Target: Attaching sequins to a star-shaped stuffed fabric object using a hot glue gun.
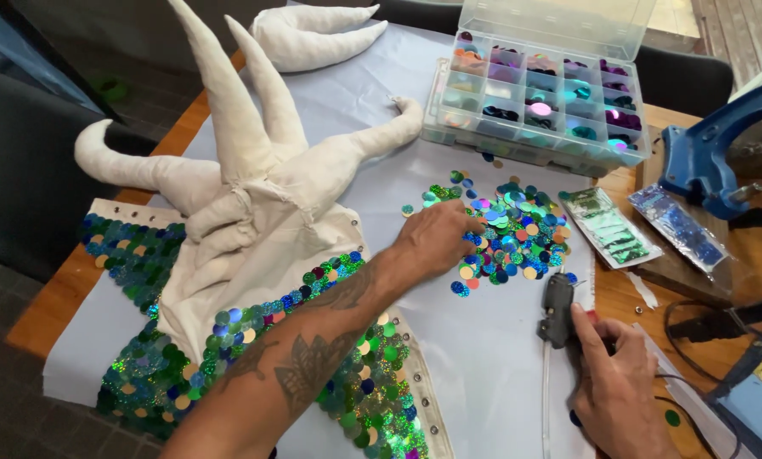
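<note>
At the left, a cream stuffed-fabric piece with long curved horns (253, 161) is lying on the pale sheet-covered wooden table (483, 357), its flat panels partly covered in green, blue and gold sequins (143, 255). The left hand (436, 238), forearm crossing that piece, is reaching into the loose pile of multicoloured round sequins (517, 229), fingers curled downward and pinching at its near edge; whether a sequin is already gripped cannot be told. Behind the pile, a clear plastic compartment box of sorted sequins (538, 106) is standing open. The right hand (619, 382) is closing around a grey hot-glue gun (558, 308), nozzle pointing away. The step in hand appears to be sequin selection; next, judging by the layout, calls for glue on a bare fabric patch.
</note>
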